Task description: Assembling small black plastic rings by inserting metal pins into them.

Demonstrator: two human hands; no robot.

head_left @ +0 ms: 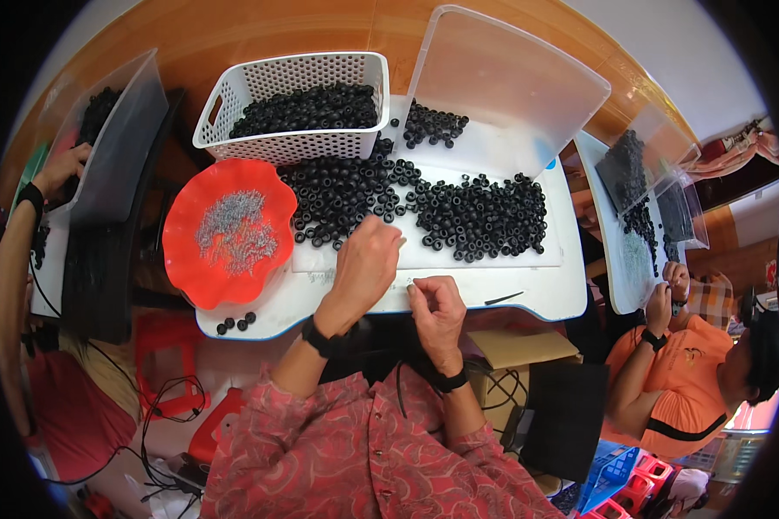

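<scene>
My left hand [365, 264] hovers over the near edge of a white tray [545, 298], fingers curled, pinching something too small to make out beside a pile of black rubber rings [342, 195]. My right hand [434, 307] is just to its right, thumb and fingers pinched on a tiny part that I cannot identify. A second heap of black rings [485, 216] lies on the tray to the right. A red scalloped bowl [182, 246] holding small silvery metal pieces [232, 229] sits left of my hands.
A white perforated basket [290, 78] full of black rings stands behind the piles, with a clear plastic lid [511, 82] leaning to its right. A few loose rings [236, 323] lie near the tray's front left. Other people work at trays on the far left [52, 173] and right [675, 290].
</scene>
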